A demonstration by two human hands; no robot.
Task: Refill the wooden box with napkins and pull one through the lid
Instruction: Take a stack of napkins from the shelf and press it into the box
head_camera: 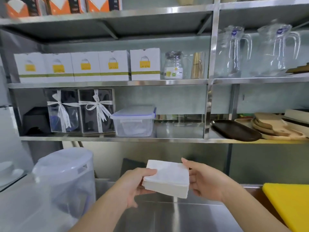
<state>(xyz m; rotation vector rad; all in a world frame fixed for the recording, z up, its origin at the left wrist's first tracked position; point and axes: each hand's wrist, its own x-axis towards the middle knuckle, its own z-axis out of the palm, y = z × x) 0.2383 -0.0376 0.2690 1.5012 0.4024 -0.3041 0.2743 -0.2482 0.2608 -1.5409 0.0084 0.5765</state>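
Observation:
A thick square stack of white napkins (167, 179) is held in the air above the steel counter, low in the middle of the view. My left hand (135, 186) grips its left edge, thumb on top and fingers under it. My right hand (203, 180) clasps the right edge, with fingers along the far side. The stack tilts slightly toward me. No wooden box is in sight.
A steel counter (184, 218) lies below my hands. A clear plastic tub with a lid (63, 180) stands at the left, a yellow cutting board (291, 203) at the right. Steel shelves (108, 139) behind carry white cartons, gift boxes, a plastic container (133, 121), glass jugs and wooden trays.

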